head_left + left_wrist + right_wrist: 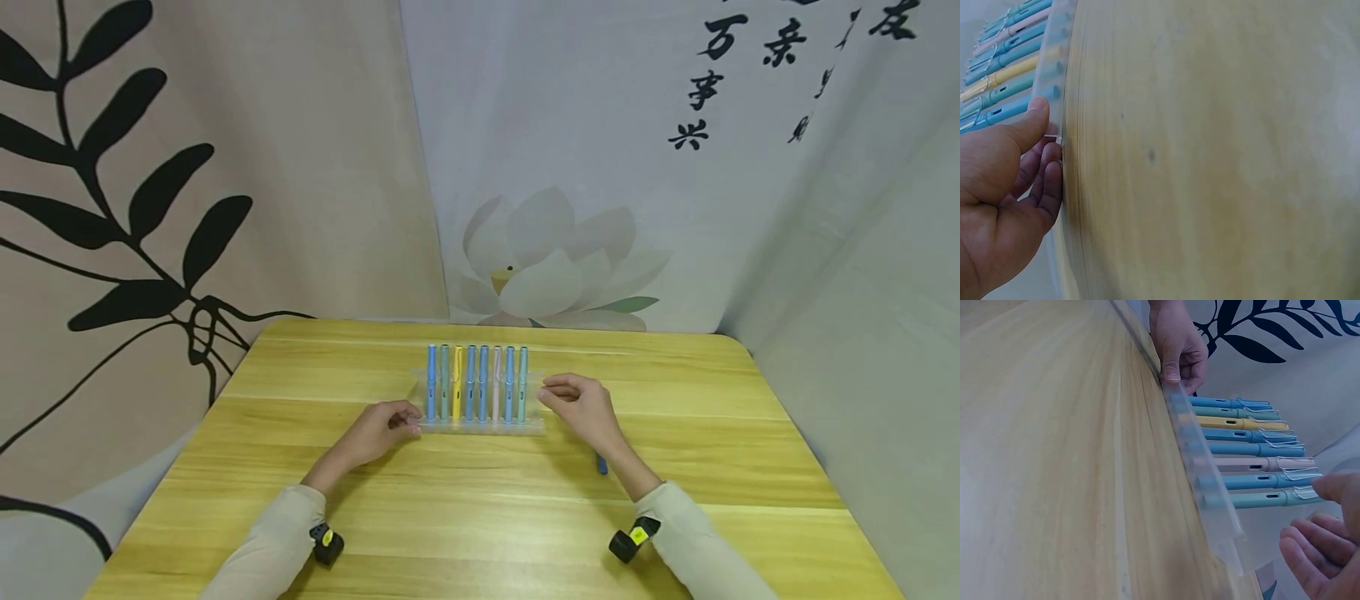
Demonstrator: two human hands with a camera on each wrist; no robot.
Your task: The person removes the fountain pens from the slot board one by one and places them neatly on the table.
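Observation:
A clear plastic rack (480, 427) on the table holds a row of several upright capped pens: blue, a yellow pen (457, 383), a pale pink pen (496, 383) and green. My left hand (386, 427) grips the rack's left end; in the left wrist view its thumb (1038, 107) lies on the front ledge, with fingers curled below. At the rack's right end is my right hand (581, 407), beside the mint-green pen (1260, 500). Its thumb is near that pen's cap, the other fingers apart from the thumb; whether the thumb touches the cap I cannot tell.
A dark blue pen-like object (602, 463) lies on the wooden table (465, 533), partly covered by my right forearm. Behind the table hangs a printed cloth (562, 167) with a lotus and dark characters. Another cloth with black leaves (142, 200) hangs at the left.

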